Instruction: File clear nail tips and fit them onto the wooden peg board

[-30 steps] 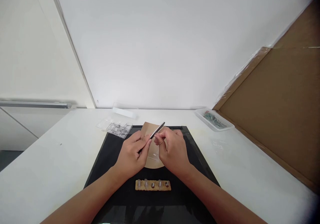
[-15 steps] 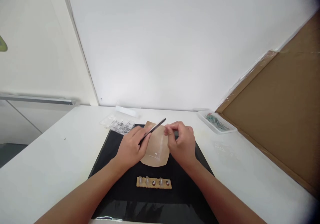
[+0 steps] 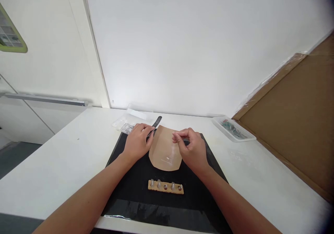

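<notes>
My left hand (image 3: 138, 140) is closed on a slim dark nail file (image 3: 157, 121), whose far end points up and to the right. Thumb and fingertips meet in a pinch on my right hand (image 3: 192, 147); whatever they hold, if anything, is too small to make out. Between and below both hands lies a brown paper sheet (image 3: 161, 147) with a tiny pale bit and a shiny patch on it. Nearer to me, a wooden strip (image 3: 169, 191) carries several small clear nail-like pieces and some round metallic spots.
A black mat (image 3: 130, 192) covers the middle of the white table (image 3: 65, 171). At the back left is a clear case (image 3: 121, 123) with small parts. A white tray (image 3: 236, 131) of green packets stands right, beside a cardboard panel (image 3: 292, 115).
My left hand has turned the nail file more upright and moved it away from my right hand. The pinch of my right hand stays. The whole view has shifted a little.
</notes>
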### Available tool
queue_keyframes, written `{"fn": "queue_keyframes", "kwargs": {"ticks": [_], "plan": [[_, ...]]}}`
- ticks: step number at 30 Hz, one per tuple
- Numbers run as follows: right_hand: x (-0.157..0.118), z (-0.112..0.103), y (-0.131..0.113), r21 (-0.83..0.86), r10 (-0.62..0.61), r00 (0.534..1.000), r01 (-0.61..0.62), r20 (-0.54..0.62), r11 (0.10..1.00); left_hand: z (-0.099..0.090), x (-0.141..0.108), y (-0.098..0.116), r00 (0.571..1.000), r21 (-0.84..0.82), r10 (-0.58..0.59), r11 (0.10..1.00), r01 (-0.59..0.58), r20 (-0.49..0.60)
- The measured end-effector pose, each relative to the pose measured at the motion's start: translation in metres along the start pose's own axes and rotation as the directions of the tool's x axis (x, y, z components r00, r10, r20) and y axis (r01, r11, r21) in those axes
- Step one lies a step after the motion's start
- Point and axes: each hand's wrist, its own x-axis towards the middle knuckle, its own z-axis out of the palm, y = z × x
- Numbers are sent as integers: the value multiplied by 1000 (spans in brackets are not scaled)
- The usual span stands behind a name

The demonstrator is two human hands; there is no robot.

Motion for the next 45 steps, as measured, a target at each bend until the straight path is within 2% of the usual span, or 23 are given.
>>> {"fn": "queue_keyframes", "kwargs": {"ticks": [5, 9, 11, 13, 17, 23, 29, 33, 36, 39, 45], "plan": [[-3, 3, -3, -3, -71, 997, 72, 39, 997, -1, 0, 12, 998, -108, 7, 994, -14, -59], [-5, 3, -3, -6, -178, 983, 178, 51, 984, -7, 3, 24, 1000, -317, 2, 948, -6, -16], [-6, 3, -3, -33, -235, 971, 236, 52, 971, -10, 4, 30, 997, -480, -59, 874, 77, 53], [-6, 2, -3, -76, -285, 957, 289, 53, 954, -12, 5, 37, 982, -624, -125, 759, 187, 142], [-6, 1, -4, -147, -376, 925, 380, 60, 913, -14, 6, 43, 943, -756, -196, 564, 333, 269], [-4, -8, -6, -224, -472, 878, 477, 80, 850, -18, 7, 46, 931, -832, -155, 416, 366, 332], [-3, -17, -9, -247, -488, 863, 505, 130, 827, -18, 7, 45, 928, -859, -146, 353, 371, 342], [-2, -19, -7, -218, -504, 852, 524, 144, 823, -16, 5, 41, 909, -861, -141, 294, 416, 391], [-1, -19, -7, -176, -499, 857, 515, 129, 839, -14, 4, 39, 883, -847, -171, 252, 467, 436], [0, -19, -7, -117, -459, 882, 470, 105, 875, -15, 4, 38, 864, -831, -203, 241, 501, 461], [0, -17, -10, 18, -341, 934, 341, 110, 940, -18, 7, 38, 855, -837, -193, 190, 514, 481]]}}
